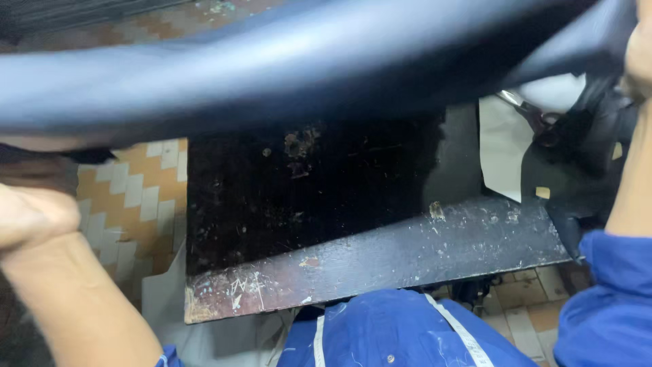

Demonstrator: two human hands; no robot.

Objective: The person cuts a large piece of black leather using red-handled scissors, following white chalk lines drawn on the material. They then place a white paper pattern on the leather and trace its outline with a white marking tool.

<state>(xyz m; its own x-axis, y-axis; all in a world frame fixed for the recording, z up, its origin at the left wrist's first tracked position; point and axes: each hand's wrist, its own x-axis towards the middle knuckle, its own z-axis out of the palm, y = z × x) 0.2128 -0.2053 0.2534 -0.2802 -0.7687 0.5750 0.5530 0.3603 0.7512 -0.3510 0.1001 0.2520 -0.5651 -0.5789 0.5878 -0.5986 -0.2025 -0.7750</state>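
Dark blue fabric (305, 61), 1 piece: lifted clear of the counter (380, 251), stretched from 9 to 2 o'clock. Left hand (34, 214) grip fisted on its edge; right hand (638, 54) grip mostly out of frame, cannot tell. Not yet laid flat.

The light is dim and soft. The dark cloth (305, 61) I hold stretched across the top of the frame is smeared with motion blur and carries a pale sheen. My left hand (34, 214) at the left edge is blurred too. Beneath the cloth, the black table (305, 197) lies in shadow; its scuffed front edge is sharper.
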